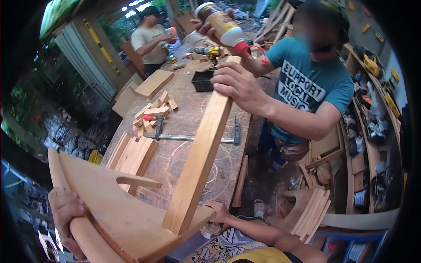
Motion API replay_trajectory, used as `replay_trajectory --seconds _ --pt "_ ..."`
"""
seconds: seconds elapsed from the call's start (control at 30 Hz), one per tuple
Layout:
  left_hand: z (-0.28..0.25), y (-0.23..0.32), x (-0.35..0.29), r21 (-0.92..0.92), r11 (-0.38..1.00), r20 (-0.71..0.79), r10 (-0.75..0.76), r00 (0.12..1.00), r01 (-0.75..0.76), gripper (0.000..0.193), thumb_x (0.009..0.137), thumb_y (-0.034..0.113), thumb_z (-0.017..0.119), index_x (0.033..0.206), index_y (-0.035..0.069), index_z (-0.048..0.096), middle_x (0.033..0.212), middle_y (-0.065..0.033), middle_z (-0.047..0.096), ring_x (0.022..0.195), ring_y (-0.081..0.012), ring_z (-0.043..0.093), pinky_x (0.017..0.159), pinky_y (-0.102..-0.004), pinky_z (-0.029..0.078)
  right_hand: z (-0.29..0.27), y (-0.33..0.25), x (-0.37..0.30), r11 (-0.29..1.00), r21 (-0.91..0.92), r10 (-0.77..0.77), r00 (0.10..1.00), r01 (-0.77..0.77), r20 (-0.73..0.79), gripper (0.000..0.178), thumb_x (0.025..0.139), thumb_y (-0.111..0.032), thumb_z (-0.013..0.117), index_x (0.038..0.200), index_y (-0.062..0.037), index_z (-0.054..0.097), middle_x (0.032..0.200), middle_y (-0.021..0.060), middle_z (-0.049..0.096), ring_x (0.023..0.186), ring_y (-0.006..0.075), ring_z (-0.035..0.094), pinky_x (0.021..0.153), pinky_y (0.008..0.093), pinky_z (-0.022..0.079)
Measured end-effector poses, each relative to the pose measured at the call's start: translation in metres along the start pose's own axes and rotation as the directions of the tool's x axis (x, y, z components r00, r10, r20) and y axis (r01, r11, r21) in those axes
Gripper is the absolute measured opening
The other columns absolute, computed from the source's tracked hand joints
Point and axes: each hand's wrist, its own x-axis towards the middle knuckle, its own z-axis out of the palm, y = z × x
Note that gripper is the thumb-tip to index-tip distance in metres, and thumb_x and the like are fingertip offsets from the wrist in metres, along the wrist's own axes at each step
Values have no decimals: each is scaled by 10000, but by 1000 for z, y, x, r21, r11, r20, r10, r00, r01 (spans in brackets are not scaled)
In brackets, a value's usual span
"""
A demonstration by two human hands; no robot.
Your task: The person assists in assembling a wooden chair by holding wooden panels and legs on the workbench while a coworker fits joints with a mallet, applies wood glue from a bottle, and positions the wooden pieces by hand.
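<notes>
A wooden furniture piece [109, 188] with a flat panel, a rounded curved rail along its left side and a long square leg [199, 158] rising from it fills the near side. My left hand [66, 215] is closed round the curved rail. At the panel's right corner, my right hand [218, 212] grips the edge, its fingers partly hidden. A co-worker's hand [239, 85] rests on the upper part of the leg. The co-worker's other hand [206, 28] tilts a glue bottle [221, 24] with a red nozzle down near the leg's top end.
On the worktable [184, 175] lie a bar clamp [197, 138], several small wood blocks [155, 109], boards [136, 153], a black tray [203, 81] and a yellow drill [213, 51]. Another person [149, 39] stands at the far end. Tool shelves [372, 131] line the right side.
</notes>
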Motion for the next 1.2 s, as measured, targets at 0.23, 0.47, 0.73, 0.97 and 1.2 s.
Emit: replay_trajectory --seconds 0.23,0.47,0.73,0.97,1.2 --pt "41 34 43 35 990 -451 137 882 -136 525 867 512 413 705 46 590 696 -94 583 707 -277 575 782 -425 433 14 70 -27 965 212 108 968 -157 225 477 756 -150 793 1184 -9 637 1103 155 705 1011 285 684 882 390 548" --pt "21 28 -2 49 998 -517 54 854 -33 288 767 343 490 637 99 576 646 -53 550 613 -253 531 713 -369 390 -234 -106 273 970 131 -211 977 205 35 404 915 -85 561 1307 1 513 1213 89 613 1111 194 597 962 327 464" --pt "31 28 15 17 998 -542 66 838 -68 278 759 331 490 630 97 567 630 -51 537 599 -252 511 697 -373 381 -290 -179 337 949 156 -285 957 273 59 383 1010 -42 351 1386 -49 421 1295 15 521 1222 117 502 1071 266 366" --pt "28 32 12 -2 1000 -545 13 838 -16 434 839 414 437 641 60 592 646 -76 563 656 -272 557 753 -382 414 -287 -186 339 917 -97 -384 922 387 40 386 983 -13 360 1356 -40 454 1260 27 560 1192 115 531 1026 234 386" --pt "30 39 12 0 997 -532 -61 845 72 595 906 498 370 595 48 605 598 -68 560 626 -246 553 742 -382 417 -297 -174 342 872 -215 -424 898 439 117 387 992 -53 378 1373 -27 441 1259 24 563 1171 103 542 1021 221 387"
